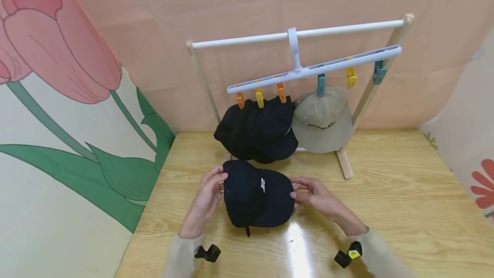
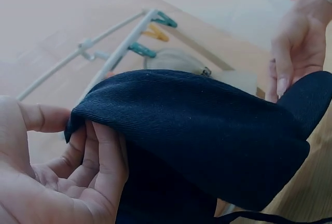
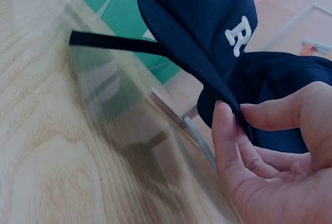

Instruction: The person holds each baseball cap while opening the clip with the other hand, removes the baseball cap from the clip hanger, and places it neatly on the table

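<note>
One navy cap [image 1: 247, 200], white R [image 3: 239, 37]; left grip [image 1: 207, 196], right grip [image 1: 320, 199] pinching edges.

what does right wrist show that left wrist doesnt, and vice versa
Only the right wrist view shows the white letter R on the dark cap and a broad green wall drawing.
Only the left wrist view shows the left hand and the beige cap.
Both share the dark cap, its strap and the right hand at its brim.
</note>
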The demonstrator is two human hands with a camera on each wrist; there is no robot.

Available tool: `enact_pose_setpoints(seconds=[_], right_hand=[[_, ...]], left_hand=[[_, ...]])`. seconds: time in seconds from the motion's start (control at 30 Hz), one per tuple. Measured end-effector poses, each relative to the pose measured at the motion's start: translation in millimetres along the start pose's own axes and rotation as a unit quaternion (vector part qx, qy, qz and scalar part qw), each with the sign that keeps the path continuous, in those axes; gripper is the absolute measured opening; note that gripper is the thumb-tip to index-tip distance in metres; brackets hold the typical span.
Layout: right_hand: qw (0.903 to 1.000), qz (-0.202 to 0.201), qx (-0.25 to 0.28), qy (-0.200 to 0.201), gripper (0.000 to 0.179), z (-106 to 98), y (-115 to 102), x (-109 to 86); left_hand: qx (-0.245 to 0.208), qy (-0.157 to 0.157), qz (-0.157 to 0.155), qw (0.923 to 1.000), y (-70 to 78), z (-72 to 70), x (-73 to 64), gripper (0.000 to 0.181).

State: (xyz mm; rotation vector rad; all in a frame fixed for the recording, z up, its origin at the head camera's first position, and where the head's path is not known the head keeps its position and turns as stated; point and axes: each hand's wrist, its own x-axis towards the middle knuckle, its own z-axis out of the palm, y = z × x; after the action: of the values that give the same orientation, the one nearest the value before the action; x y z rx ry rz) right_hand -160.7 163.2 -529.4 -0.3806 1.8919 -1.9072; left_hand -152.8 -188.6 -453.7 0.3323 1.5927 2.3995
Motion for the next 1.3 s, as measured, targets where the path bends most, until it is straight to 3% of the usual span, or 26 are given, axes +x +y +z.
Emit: enact_pose_setpoints(seconds=[0.23, 0.5, 1.03, 1.3], right_hand=[[0.9997, 0.013, 0.013, 0.015, 0.055, 7.7, 3.5, 4.1], [0.9984, 0.027, 0.038, 0.033, 0.053, 17.8, 12.1, 7.3], [0.9972, 0.035, 0.049, 0.045, 0.052, 25.9, 20.6, 18.5], [0.9969, 0.043, 0.057, 0.033, 0.050, 31.2, 21.5, 20.9]], left_hand=[[0.010, -0.009, 0.001, 0.9999, 3.1, -6.7, -1.7, 0.020], [0.017, 0.010, -0.003, 0.9998, 3.4, -13.2, -5.6, 0.022], [0.017, 0.029, -0.005, 0.9994, 1.1, -27.5, -5.7, 0.020], [0.024, 0.036, -0.004, 0.9991, -0.8, -37.1, -7.0, 0.029]])
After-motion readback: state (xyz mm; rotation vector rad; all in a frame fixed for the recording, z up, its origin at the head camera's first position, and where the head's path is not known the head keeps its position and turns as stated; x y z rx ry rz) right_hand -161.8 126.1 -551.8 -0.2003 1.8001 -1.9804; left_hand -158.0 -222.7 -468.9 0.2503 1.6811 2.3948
